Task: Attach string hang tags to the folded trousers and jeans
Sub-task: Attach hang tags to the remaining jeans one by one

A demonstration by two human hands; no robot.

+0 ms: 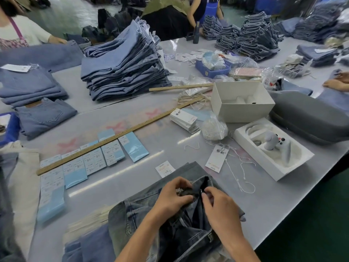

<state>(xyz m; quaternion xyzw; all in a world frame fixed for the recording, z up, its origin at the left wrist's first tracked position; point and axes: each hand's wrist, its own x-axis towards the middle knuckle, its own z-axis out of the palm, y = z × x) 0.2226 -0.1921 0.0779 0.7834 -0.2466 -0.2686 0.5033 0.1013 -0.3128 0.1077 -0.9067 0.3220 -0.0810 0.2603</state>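
A pair of dark grey-blue jeans lies in front of me at the table's near edge, waistband opened upward. My left hand grips the waistband at its top. My right hand pinches the fabric just to the right of it, fingers curled. A white hang tag with black characters lies on the table beyond the jeans, with loose white strings trailing beside it. A stack of more hang tags sits further back. A small white label lies near the jeans' far edge.
Light blue tag cards lie in rows under a long wooden ruler. A tall pile of folded jeans stands at centre back, more at left. White boxes, a grey case and other people surround the table.
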